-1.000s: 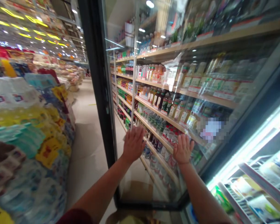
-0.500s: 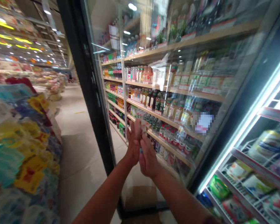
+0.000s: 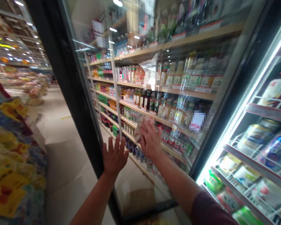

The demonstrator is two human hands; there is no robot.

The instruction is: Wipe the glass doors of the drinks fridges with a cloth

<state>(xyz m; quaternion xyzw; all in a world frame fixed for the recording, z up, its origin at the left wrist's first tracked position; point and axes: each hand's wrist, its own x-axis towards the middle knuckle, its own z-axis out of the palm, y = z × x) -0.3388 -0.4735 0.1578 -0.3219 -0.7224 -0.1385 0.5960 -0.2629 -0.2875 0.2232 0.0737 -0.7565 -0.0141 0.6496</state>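
Note:
A tilted glass door point(image 3: 135, 193) with a black frame stands open before me. My left hand point(image 3: 115, 156) is at the door's left frame edge, its fingers spread and nothing in them. Higher and to the right, my right hand point(image 3: 151, 140) is at the glass with a pale, crumpled cloth point(image 3: 138, 131) under its fingers. Part of the cloth is hidden behind that hand. Whether the left fingertips press on the glass or the frame, I cannot tell.
Through the glass, shelves point(image 3: 135, 107) of bottled drinks show, mixed with reflections. At the right, a lit cooler point(image 3: 255, 156) holds cans and packs on wire racks. Yellow and blue packages point(image 3: 9, 175) are piled at the left beside an aisle floor point(image 3: 63, 156).
My hands were together in front of the glass. They have parted: the left moved left and down to the door frame, the right went up and right with the cloth. The view shifted right.

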